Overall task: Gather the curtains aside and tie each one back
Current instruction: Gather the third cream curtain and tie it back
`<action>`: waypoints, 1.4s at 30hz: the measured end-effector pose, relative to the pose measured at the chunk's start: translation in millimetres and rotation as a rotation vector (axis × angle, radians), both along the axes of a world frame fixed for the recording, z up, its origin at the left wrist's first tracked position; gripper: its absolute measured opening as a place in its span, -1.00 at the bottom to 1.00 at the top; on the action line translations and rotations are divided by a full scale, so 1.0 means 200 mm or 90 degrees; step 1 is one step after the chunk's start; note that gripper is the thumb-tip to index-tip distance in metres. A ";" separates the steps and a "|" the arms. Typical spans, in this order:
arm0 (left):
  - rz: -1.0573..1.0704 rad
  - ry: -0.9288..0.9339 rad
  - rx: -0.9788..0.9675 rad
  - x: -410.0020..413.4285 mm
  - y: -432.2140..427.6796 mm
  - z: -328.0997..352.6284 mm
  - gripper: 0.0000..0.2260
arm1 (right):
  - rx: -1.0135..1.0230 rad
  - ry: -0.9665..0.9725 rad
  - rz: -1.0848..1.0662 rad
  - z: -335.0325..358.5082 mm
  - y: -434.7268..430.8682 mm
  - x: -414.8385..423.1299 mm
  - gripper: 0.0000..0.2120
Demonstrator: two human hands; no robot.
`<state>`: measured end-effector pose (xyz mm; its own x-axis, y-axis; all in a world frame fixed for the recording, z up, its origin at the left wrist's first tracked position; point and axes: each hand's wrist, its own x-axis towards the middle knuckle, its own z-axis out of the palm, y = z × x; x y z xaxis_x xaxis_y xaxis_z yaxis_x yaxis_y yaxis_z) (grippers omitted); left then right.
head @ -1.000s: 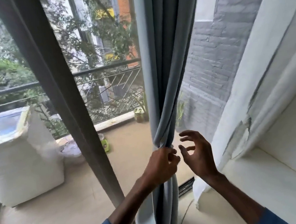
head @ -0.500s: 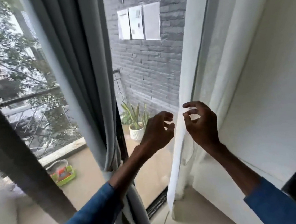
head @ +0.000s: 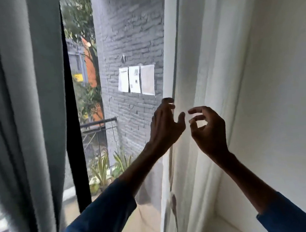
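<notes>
Dark blue long sleeves cover both arms: the left sleeve (head: 102,214) and right sleeve (head: 291,218) end in plain cuffs partway along the forearms. The left hand (head: 165,126) and right hand (head: 209,131) are bare.

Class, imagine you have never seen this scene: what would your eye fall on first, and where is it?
First, mid-frame, the left hand raised with its fingertips at the edge of the white curtain, and the right hand beside it, fingers curled, holding nothing visible. Next, three papers on the grey brick wall outside, seen between that curtain and the grey curtain on the left.
</notes>
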<state>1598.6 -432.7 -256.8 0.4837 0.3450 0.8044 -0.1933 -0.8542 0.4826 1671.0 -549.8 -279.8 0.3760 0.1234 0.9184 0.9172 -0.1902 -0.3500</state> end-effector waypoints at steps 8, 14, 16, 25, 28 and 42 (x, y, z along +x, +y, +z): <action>0.144 -0.162 0.121 0.33 0.11 0.65 -0.46 | 0.064 -0.072 -0.042 0.61 0.05 0.30 -0.77; 0.170 -0.259 0.170 0.50 0.24 1.13 -0.26 | 0.080 -0.144 -0.093 1.04 0.11 0.55 -0.81; 0.158 -0.293 0.185 0.53 0.27 1.29 -0.24 | 0.097 -0.173 -0.111 1.21 0.13 0.62 -0.76; 0.179 -0.443 0.271 0.54 0.28 1.84 -0.47 | 0.121 -0.068 -0.163 1.82 0.18 0.89 -0.34; 0.235 -0.443 0.317 0.53 0.27 1.93 -0.51 | 0.110 -0.018 -0.149 1.96 0.19 0.98 -0.42; 0.409 -0.366 0.396 0.52 0.24 2.08 -0.70 | 0.244 -0.003 0.003 2.23 0.26 1.15 -0.80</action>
